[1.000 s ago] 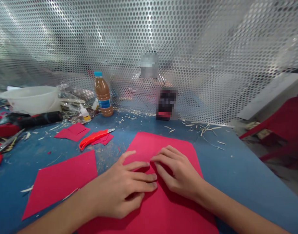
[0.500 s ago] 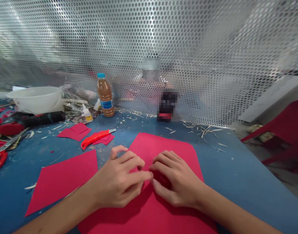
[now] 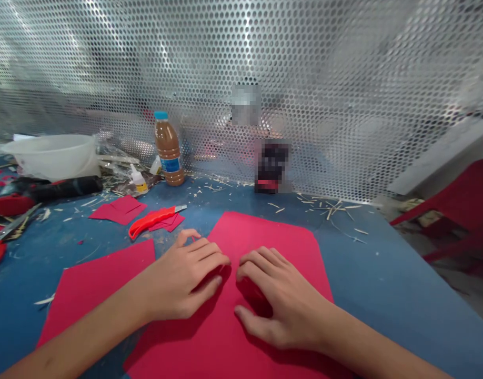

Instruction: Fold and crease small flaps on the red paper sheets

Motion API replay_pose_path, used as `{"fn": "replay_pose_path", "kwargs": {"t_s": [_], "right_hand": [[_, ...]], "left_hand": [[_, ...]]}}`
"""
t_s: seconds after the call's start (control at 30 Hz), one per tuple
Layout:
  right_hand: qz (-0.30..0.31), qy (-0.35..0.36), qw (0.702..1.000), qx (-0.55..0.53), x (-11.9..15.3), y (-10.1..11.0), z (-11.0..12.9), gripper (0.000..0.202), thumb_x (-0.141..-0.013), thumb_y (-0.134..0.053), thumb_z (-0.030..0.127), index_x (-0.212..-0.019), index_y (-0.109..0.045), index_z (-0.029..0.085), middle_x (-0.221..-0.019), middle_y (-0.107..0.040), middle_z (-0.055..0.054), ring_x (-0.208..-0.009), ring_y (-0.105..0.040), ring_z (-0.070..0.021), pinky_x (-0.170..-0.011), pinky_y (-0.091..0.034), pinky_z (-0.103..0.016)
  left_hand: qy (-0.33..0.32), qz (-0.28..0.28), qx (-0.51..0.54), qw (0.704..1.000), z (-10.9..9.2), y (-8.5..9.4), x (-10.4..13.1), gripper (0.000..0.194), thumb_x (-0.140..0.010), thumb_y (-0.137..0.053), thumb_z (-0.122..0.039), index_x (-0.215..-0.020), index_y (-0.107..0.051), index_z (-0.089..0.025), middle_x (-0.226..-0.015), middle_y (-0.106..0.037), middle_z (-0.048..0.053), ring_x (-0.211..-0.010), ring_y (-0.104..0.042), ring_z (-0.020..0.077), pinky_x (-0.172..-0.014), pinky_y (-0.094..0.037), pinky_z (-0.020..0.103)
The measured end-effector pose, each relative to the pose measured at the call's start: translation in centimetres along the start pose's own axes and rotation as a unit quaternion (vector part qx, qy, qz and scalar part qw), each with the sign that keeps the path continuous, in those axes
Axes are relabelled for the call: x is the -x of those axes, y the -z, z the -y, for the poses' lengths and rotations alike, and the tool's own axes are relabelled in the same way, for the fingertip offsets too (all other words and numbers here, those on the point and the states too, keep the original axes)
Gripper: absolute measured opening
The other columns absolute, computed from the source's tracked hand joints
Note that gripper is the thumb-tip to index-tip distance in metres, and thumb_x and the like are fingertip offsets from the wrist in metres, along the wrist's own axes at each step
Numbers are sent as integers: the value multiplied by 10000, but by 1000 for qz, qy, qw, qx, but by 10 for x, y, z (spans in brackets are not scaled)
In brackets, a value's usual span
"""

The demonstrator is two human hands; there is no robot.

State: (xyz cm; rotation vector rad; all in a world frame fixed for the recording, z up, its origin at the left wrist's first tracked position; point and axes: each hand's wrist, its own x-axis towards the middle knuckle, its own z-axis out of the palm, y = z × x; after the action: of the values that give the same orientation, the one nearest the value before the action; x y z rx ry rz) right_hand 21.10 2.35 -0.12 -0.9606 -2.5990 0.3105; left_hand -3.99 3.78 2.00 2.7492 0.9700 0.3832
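A large red paper sheet (image 3: 265, 231) with cut corners lies flat in front of me on the blue table. My left hand (image 3: 186, 281) rests over its left part, fingers loosely bent and thumb apart, holding nothing that I can see. Over the middle of the same sheet is my right hand (image 3: 279, 297), its fingers curved and the thumb spread away from them. A small gap separates the two hands. Left of them is a second red paper piece (image 3: 95, 287), partly under my left forearm. An orange-red utility knife (image 3: 157, 218) lies beyond my left hand on small red paper pieces (image 3: 172, 223).
More red paper squares (image 3: 119, 208), a glue bottle (image 3: 138, 179) and a bottle of brown liquid (image 3: 170, 152) stand or lie at the back left. Farther left are a white basin (image 3: 56, 155), a red-black power tool (image 3: 44, 192) and scissors (image 3: 4, 242). A perforated metal sheet (image 3: 324, 105) rises behind.
My hands have moved apart: the fingertips met before and now leave a gap. My right thumb has opened away from its fingers. The view has shifted slightly.
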Motion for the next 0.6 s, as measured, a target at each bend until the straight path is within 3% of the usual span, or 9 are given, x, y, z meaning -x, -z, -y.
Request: {"fn": "replay_pose_path", "kwargs": {"t_s": [0.17, 0.3, 0.4, 0.5, 0.6], "right_hand": [[-4, -4, 1000, -15, -1, -1, 1, 229, -918, -675, 300, -1084, -574, 181, -1058, -650, -97, -976, -570, -280, -888, -475, -487], [-19, -4, 1000, -13, -1, -4, 0, 215, -924, -670, 257, -1099, -568, 186, -1025, -643, -90, -949, -574, -273, -863, -482, -462], [-54, 8, 998, -9, -1, -9, -3, 171, -930, -656, 211, -1064, -551, 193, -982, -648, -82, -896, -568, -258, -813, -482, -427], [-94, 13, 995, -20, -2, -13, -6, 151, -956, -623, 183, -1073, -529, 201, -966, -663, -78, -861, -565, -246, -773, -474, -398], [-100, -2, 993, -56, -2, -12, -6, 145, -968, -596, 167, -1074, -512, 219, -973, -680, -59, -836, -566, -230, -759, -461, -381]], "left_hand": [[25, -16, 46, 999, 6, -3, -1, 284, -1084, -411, -144, -1304, -567, -235, -1183, -714, 38, -1098, -646, 234, -1033, -248, 444], [32, -10, 51, 998, 3, -4, 0, 260, -1060, -448, -132, -1241, -601, -240, -1138, -703, 22, -1061, -640, 221, -1020, -249, 430], [12, -1, 38, 999, 0, -4, 1, 176, -1024, -596, -261, -1193, -637, -233, -1149, -688, 32, -1063, -640, 234, -1037, -236, 434], [0, -9, 29, 1000, 0, -9, 0, 300, -979, -696, -362, -1231, -625, -217, -1175, -687, 49, -1105, -641, 256, -1057, -227, 438], [-9, -37, 30, 999, 2, -17, -1, 165, -1040, -605, -239, -1202, -622, -217, -1135, -698, 28, -1071, -644, 224, -1014, -265, 407]]}}
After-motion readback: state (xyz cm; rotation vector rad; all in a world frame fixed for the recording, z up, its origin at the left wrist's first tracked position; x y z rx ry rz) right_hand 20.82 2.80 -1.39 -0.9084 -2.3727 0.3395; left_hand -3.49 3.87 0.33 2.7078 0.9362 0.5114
